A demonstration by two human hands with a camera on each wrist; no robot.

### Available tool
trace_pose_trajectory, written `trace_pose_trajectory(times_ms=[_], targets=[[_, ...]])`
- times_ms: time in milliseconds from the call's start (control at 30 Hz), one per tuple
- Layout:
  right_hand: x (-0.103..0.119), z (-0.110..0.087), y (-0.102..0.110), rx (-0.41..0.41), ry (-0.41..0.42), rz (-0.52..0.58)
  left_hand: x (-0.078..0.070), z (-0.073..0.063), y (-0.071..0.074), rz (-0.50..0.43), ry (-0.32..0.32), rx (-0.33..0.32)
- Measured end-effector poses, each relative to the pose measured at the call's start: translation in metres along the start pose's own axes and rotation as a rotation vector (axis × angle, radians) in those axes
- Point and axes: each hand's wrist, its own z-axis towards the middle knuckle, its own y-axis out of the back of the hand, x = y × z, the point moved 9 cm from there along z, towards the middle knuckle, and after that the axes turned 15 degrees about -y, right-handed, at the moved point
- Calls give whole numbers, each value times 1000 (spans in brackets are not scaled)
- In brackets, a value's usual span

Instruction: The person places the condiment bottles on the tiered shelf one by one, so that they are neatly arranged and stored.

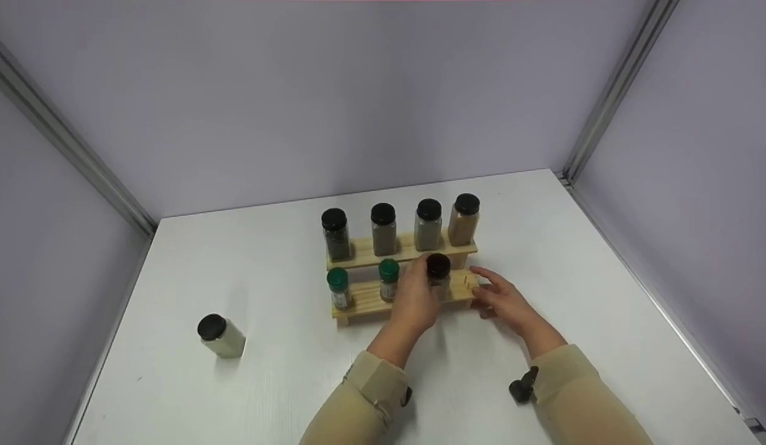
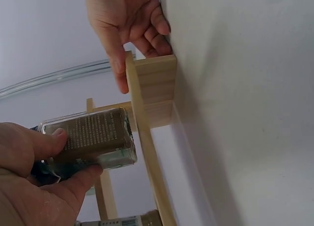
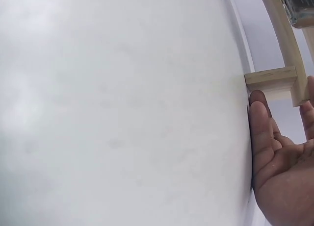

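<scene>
My left hand point(image 1: 414, 296) grips a square glass spice jar with a black cap point(image 1: 438, 266), thumb on one side and a finger on the other. In the left wrist view the jar point(image 2: 91, 135) shows a label with fine print, its base right at the lower shelf board point(image 2: 140, 103). This board belongs to a two-tier wooden spice rack point(image 1: 367, 301). At the rack's right end, my right hand point(image 1: 506, 306) holds the lower tier, thumb over the board and other fingers lower, beside the leg point(image 3: 272, 79).
Several black-capped jars point(image 1: 383, 230) stand along the upper tier. Two small green-capped jars point(image 1: 338, 288) point(image 1: 388, 279) stand on the lower one. Apart at the left, a black-capped jar of pale contents point(image 1: 225, 340) is on the white table point(image 1: 284, 383). Walls enclose the back and sides.
</scene>
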Motion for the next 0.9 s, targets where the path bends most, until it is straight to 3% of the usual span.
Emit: trace_pose_trajectory(times_ms=[367, 633, 800, 900], targets=[[2, -2, 1, 1, -4, 4, 7, 4, -4, -11, 62, -21], [2, -3, -1, 19, 10, 29, 7, -2, -5, 5, 90, -58], [0, -3, -1, 10, -9, 36, -13, -8, 4, 45, 52, -119], [0, -3, -1, -9, -24, 27, -35, -12, 13, 81, -38, -168]])
